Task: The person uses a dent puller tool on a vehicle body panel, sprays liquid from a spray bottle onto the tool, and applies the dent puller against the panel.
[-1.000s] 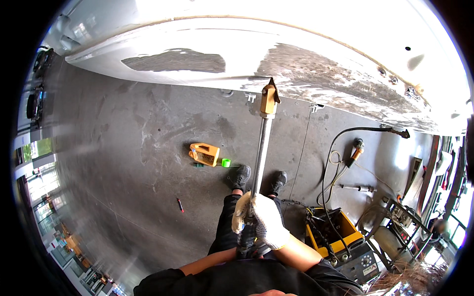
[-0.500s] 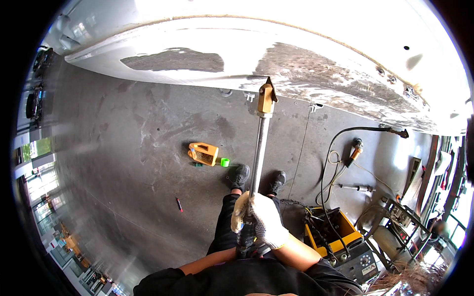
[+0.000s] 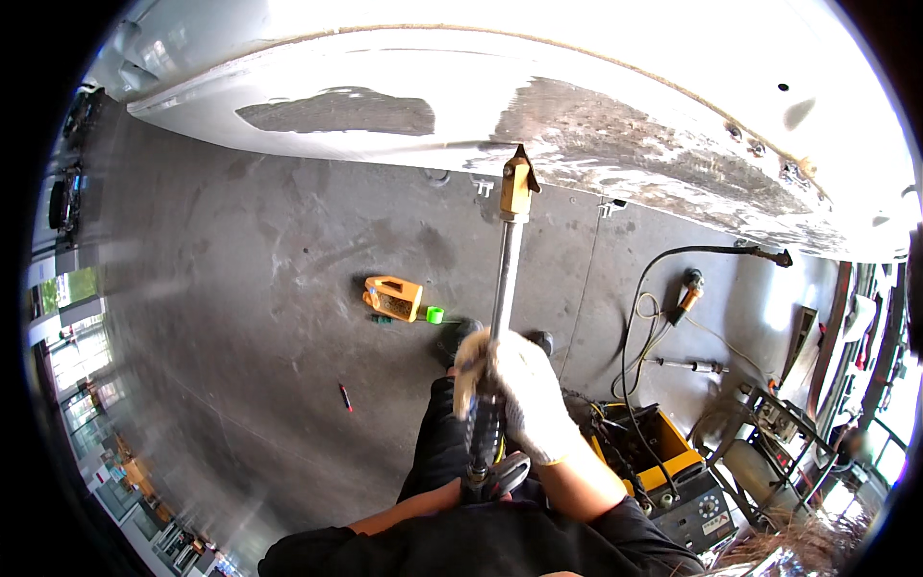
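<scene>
A workshop: bare concrete floor (image 3: 240,288), a large white hull-like body (image 3: 461,96) at twelve o'clock, a yellow machine (image 3: 663,462) and coiled cables (image 3: 644,327) at four o'clock.

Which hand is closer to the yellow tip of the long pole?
The right hand, gloved, grips the pole higher up, nearer the yellow tip. The left hand is mostly hidden, lower down by the handle.

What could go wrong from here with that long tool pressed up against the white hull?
The yellow tool head touches the hull only at its pointed tip, so it might skid off. Both hands, the gloved right hand and the left hand, grip the shaft low, perhaps limiting control. Cables lie near the feet: a trip hazard.
</scene>
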`<state>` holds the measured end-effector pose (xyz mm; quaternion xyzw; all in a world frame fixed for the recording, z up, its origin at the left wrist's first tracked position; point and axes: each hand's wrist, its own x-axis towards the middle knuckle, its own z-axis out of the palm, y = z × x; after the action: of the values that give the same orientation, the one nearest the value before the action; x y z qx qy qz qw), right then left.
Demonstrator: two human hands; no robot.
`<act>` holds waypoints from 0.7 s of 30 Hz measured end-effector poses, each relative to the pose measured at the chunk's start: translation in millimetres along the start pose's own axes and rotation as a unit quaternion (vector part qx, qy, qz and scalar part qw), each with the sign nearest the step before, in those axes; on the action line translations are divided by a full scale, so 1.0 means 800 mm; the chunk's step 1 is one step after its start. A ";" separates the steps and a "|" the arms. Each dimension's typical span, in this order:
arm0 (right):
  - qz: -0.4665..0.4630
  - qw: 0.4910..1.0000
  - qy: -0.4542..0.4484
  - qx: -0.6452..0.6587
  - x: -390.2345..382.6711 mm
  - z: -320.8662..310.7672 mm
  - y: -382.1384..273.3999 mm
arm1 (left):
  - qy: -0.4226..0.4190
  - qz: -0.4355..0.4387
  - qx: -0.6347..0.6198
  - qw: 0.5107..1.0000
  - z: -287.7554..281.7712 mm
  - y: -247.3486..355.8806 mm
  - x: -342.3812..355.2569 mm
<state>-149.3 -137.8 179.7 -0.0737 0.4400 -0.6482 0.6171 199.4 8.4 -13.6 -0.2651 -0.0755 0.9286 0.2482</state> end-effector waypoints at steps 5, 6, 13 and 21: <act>0.018 0.998 0.021 0.058 -0.039 0.000 0.065 | -0.047 0.014 0.066 0.997 0.001 0.020 -0.012; 0.030 0.997 0.021 0.061 -0.041 0.002 0.062 | -0.064 0.023 0.068 0.995 0.005 0.022 -0.012; 0.041 0.993 0.113 0.014 -0.030 -0.014 0.064 | 0.373 0.413 -0.107 0.824 0.172 0.064 -0.018; 0.066 0.990 0.022 0.121 -0.044 -0.038 0.079 | 0.167 0.080 -0.026 0.982 0.083 0.032 -0.025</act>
<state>-114.0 -83.5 135.5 0.0449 0.3754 -0.6557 0.6536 168.0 -24.6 44.6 -0.4283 -0.0357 0.8858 0.1750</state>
